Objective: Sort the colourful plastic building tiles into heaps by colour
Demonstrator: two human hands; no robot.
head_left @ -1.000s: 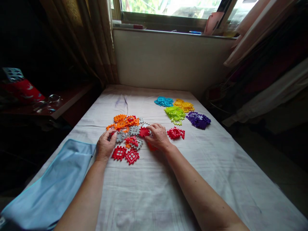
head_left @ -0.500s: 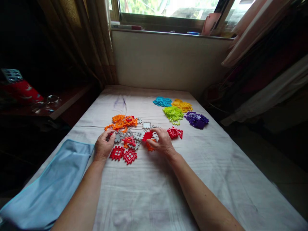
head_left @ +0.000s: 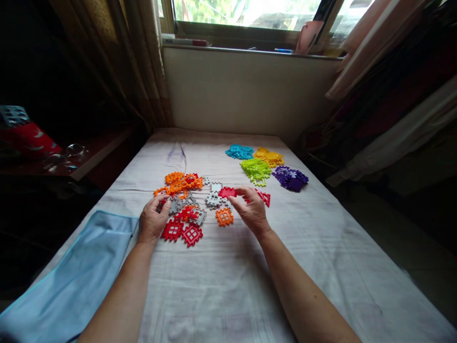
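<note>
My right hand [head_left: 253,213] pinches a red interlocking plastic tile [head_left: 225,192] between thumb and fingers, just above the bed sheet. Below it lies an orange window tile [head_left: 224,216]. At the left edge of the mixed pile, my left hand [head_left: 153,220] is curled, with a bit of red tile [head_left: 163,202] showing between thumb and fingers. Grey tiles [head_left: 213,200] and orange tiles [head_left: 174,183] make up much of that pile. Two red window tiles [head_left: 192,235] lie in front. Another red piece [head_left: 264,197] is partly hidden behind my right hand.
Sorted heaps of blue [head_left: 239,151], yellow [head_left: 269,157], lime green [head_left: 256,170] and purple tiles [head_left: 291,178] lie at the far right. A light blue cloth [head_left: 82,267] covers the near left. Eyeglasses [head_left: 66,157] rest on a side table.
My right hand has moved right with the red tile, away from the mixed pile, uncovering the orange window tile and a grey one. My left hand has stayed nearly in place.
</note>
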